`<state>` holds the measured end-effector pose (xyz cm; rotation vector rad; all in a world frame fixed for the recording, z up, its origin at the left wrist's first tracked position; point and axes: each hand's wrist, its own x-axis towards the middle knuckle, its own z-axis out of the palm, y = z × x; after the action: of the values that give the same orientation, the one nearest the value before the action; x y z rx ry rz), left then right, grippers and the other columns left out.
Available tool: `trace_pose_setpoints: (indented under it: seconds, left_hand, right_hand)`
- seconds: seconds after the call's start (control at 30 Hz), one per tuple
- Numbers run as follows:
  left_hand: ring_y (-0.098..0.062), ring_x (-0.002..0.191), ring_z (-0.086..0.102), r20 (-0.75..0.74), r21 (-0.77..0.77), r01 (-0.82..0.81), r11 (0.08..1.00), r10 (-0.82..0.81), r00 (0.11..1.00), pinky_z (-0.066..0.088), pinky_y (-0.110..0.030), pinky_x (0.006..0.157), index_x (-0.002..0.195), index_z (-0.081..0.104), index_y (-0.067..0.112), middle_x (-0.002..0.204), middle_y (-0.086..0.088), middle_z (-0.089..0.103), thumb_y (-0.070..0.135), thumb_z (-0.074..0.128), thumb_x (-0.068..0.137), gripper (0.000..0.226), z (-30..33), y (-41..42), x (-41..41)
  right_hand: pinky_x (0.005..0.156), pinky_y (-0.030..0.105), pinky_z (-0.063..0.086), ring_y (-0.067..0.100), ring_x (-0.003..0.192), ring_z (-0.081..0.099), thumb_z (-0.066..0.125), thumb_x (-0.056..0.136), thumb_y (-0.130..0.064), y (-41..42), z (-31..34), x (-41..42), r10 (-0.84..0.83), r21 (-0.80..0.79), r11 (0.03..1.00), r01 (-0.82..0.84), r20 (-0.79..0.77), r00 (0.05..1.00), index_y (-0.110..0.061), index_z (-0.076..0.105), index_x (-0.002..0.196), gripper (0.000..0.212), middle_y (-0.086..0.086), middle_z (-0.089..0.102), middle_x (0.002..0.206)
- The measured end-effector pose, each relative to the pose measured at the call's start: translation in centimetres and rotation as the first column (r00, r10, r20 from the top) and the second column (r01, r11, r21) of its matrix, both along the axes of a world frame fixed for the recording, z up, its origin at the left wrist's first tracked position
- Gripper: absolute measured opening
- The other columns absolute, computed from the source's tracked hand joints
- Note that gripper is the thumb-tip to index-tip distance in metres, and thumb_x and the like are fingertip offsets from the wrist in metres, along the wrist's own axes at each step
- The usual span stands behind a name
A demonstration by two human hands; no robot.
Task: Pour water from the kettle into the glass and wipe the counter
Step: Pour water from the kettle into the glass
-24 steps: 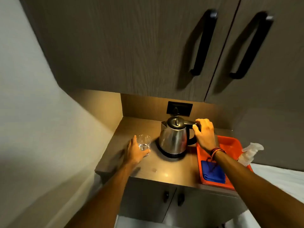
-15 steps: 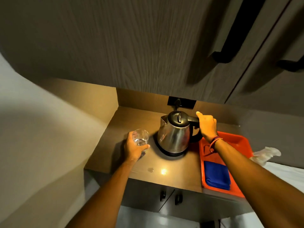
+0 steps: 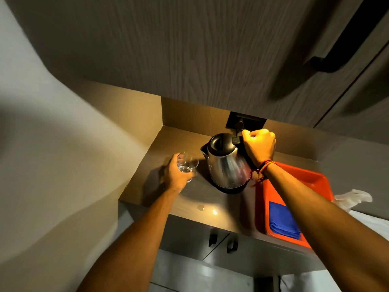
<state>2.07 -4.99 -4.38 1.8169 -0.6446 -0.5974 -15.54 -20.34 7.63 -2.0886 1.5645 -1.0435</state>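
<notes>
A steel kettle (image 3: 225, 165) with a black lid is tilted to the left over its black base (image 3: 231, 189); motion blur smears its body. My right hand (image 3: 260, 146) is shut on the kettle's black handle. A clear glass (image 3: 188, 165) with a little water at the bottom is held in my left hand (image 3: 175, 175), left of the kettle's spout, just above the wooden counter (image 3: 202, 199). A folded blue cloth (image 3: 283, 221) lies in the orange tray (image 3: 299, 175) at the right.
Dark upper cabinets (image 3: 189, 49) with black handles hang low over the counter. A black wall socket (image 3: 245, 122) sits behind the kettle. A pale spray bottle (image 3: 351, 198) lies right of the tray. A small water drop (image 3: 201, 207) rests near the counter's front edge.
The kettle has tipped left toward the glass under my right hand. My left hand has raised the glass slightly. The view has dropped and moved closer.
</notes>
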Motion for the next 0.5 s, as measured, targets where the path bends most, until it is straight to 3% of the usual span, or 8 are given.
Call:
trace_pose_setpoints:
  seconds: [0.1,0.2,0.3,0.37,0.5]
  left_hand:
    - [-0.021,0.114,0.058,0.067,0.03,0.002,1.0,-0.004,0.998,0.054,-0.03,0.084,0.131,0.056,0.019,0.128,-0.006,0.064,0.005,0.09,0.065,0.076,0.1,0.3,0.2]
    - [-0.019,0.115,0.06,0.143,0.094,0.016,0.995,-0.029,0.989,0.056,-0.041,0.092,0.132,0.055,0.026,0.126,0.001,0.064,0.017,0.087,0.071,0.07,-0.2,0.7,0.9]
    - [-0.017,0.102,0.063,0.179,0.104,0.015,0.994,-0.034,0.983,0.055,-0.034,0.077,0.12,0.063,0.024,0.116,0.001,0.068,0.033,0.084,0.069,0.056,0.9,1.6,0.9]
    - [-0.02,0.096,0.063,0.286,0.088,0.021,0.996,-0.046,0.957,0.049,-0.027,0.069,0.113,0.063,0.021,0.108,-0.001,0.069,0.032,0.086,0.063,0.056,1.2,2.1,0.8]
    - [-0.017,0.093,0.061,0.316,0.06,0.042,0.997,-0.059,0.947,0.037,-0.012,0.063,0.109,0.062,0.019,0.106,-0.002,0.068,0.03,0.089,0.061,0.056,1.3,3.1,0.7]
  right_hand:
    - [0.051,0.032,0.047,0.028,0.049,0.055,0.055,0.079,-0.036,1.1,0.8,1.7,0.077,-0.056,0.995,-0.086,-0.151,0.986,-0.006,0.061,0.05,0.042,0.011,0.048,0.044]
    - [0.05,0.03,0.047,0.035,0.05,0.057,0.053,0.077,-0.038,2.5,1.9,3.4,0.113,-0.143,0.976,-0.164,-0.31,0.944,-0.005,0.062,0.053,0.042,0.013,0.054,0.048]
    - [0.051,0.027,0.034,0.032,0.044,0.051,0.055,0.081,-0.031,3.7,2.9,4.7,0.136,-0.234,0.933,-0.273,-0.474,0.87,-0.005,0.058,0.051,0.04,0.011,0.049,0.048]
    - [0.052,0.028,0.034,0.03,0.045,0.052,0.054,0.083,-0.03,4.4,3.4,5.4,0.144,-0.262,0.905,-0.336,-0.553,0.82,-0.009,0.053,0.05,0.039,0.008,0.046,0.049]
    - [0.053,0.026,0.029,0.026,0.041,0.046,0.053,0.086,-0.03,5.0,4.0,6.0,0.179,-0.283,0.848,-0.447,-0.641,0.746,-0.013,0.043,0.049,0.042,0.004,0.044,0.047]
